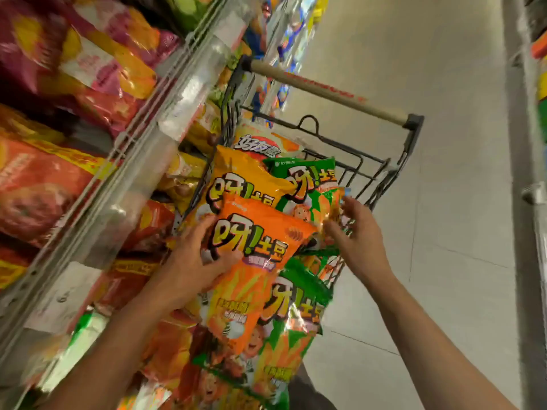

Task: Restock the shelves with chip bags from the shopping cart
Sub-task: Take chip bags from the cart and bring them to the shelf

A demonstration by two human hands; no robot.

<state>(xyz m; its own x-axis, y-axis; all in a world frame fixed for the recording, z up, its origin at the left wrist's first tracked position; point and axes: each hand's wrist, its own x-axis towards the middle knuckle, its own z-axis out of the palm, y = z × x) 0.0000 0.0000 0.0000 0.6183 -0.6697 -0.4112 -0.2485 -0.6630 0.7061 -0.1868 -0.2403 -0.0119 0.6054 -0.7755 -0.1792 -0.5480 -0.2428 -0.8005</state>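
Chip bags fill the shopping cart [381, 173], and the orange bag [260, 261] on top of the pile is the one I have hold of. My left hand [189, 261] grips its left edge, thumb curled over the front below the big lettering and fingers tucked behind. My right hand [355, 232] is at the bag's right edge with fingers loosely spread, its fingertips on crinkled wrapper there; I cannot tell whether it pinches anything or only touches.

Counting around the orange bag: one yellow bag [239, 176] lies just behind it, partly covered by its top edge. One green bag [307, 179] sits beside the yellow one, toward the cart's far wire wall. A second green bag [293, 315] lies below the orange bag, nearer to me, and more wrappers below that are too jumbled to count. One bag with a red and white logo [260, 140] stands at the far end, under the cart's handle bar [325, 93].

Left of the orange bag, the shelf rail [165, 119] with its clear price strip runs diagonally, very close to the cart's left side, so room there is tight. Blurred red and yellow snack bags [53, 184] crowd the shelves behind the rail. Right of the orange bag, past the cart's wire edge, the pale aisle floor [444, 202] lies open up to another shelf unit [529, 173] at the frame's right border.
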